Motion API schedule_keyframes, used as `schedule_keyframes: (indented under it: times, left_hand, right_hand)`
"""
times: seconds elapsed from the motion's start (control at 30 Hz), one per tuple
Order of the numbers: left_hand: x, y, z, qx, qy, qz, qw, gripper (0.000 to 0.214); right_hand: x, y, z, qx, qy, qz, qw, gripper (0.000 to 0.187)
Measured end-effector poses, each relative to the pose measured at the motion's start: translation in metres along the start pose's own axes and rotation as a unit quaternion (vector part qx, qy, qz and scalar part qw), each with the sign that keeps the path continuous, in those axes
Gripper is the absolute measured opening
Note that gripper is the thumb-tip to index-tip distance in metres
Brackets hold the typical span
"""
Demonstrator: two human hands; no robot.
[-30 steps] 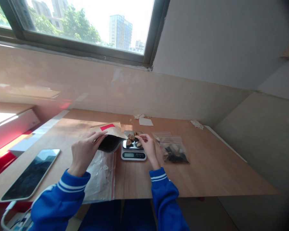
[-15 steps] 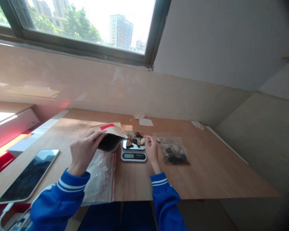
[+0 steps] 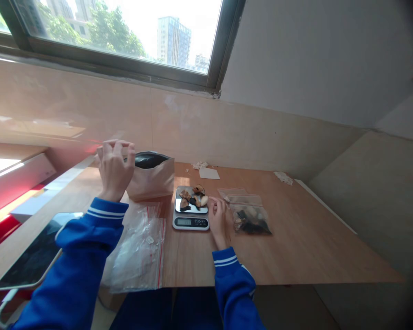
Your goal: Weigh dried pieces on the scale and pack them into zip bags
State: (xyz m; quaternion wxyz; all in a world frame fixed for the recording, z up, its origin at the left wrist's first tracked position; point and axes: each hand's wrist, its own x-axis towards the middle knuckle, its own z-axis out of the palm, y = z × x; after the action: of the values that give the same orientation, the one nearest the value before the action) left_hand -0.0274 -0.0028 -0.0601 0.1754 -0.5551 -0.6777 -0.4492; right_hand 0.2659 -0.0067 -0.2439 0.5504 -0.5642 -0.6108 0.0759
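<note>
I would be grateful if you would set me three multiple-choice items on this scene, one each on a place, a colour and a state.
1. Where does the kraft paper pouch stand? A) on the phone B) left of the digital kitchen scale C) inside the clear bag
2. What colour is the left sleeve? A) blue B) red C) grey
3. How is the pouch's mouth? A) folded shut B) taped C) open

1 B: it stands beside the scale. 2 A: the cuff is blue with white stripes. 3 C: black lining shows at its top.
</note>
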Motion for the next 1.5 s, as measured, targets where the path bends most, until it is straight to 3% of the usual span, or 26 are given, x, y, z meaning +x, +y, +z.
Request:
schedule_keyframes:
  times: [0.17,0.3,0.53,0.67,0.8,0.87,0.93,1.03,1.13,1.23,1.5]
  left_hand:
    - [0.002,-0.013,0.019,-0.029,-0.040,0.009,0.999,0.046]
    - [-0.005,-0.020,0.027,-0.036,-0.024,0.036,0.998,0.038]
    - [-0.016,-0.021,0.022,-0.076,0.020,0.037,0.996,0.036]
    - [-0.021,-0.019,0.022,-0.083,-0.008,0.041,0.996,0.036]
    - [-0.039,-0.014,0.010,-0.061,-0.015,0.031,0.998,0.040]
    - [-0.057,-0.012,0.001,-0.042,-0.087,0.026,0.995,0.036]
    - [-0.079,-0.012,-0.007,-0.026,-0.255,0.026,0.966,0.036]
    - [-0.115,-0.015,-0.011,0.010,-0.493,0.046,0.869,0.045]
    - [-0.144,-0.014,-0.009,0.054,-0.610,0.066,0.788,0.043]
    - [-0.161,-0.009,-0.006,0.071,-0.615,0.079,0.781,0.049]
    - [-0.187,0.001,0.012,0.148,-0.472,0.132,0.859,0.031]
  right_hand:
    - [-0.002,0.004,0.000,-0.009,-0.002,0.002,1.000,0.027]
    - [-0.002,0.005,0.002,-0.002,-0.001,-0.001,1.000,0.025]
    - [-0.003,0.007,0.003,-0.001,0.027,-0.017,0.999,0.026]
    - [-0.004,0.006,0.001,-0.002,0.031,-0.014,0.999,0.026]
    - [-0.005,0.007,0.000,-0.008,0.035,-0.013,0.999,0.024]
    - [-0.005,0.009,0.000,-0.010,0.039,-0.011,0.999,0.024]
    - [-0.006,0.011,-0.001,-0.012,0.044,-0.008,0.999,0.023]
    - [-0.006,0.013,-0.001,-0.011,0.043,-0.006,0.999,0.023]
    - [-0.006,0.013,-0.002,-0.009,0.042,-0.008,0.999,0.023]
    - [-0.005,0.010,-0.004,-0.004,0.057,-0.013,0.998,0.021]
    - [-0.011,-0.015,-0.009,0.022,0.069,-0.035,0.997,0.020]
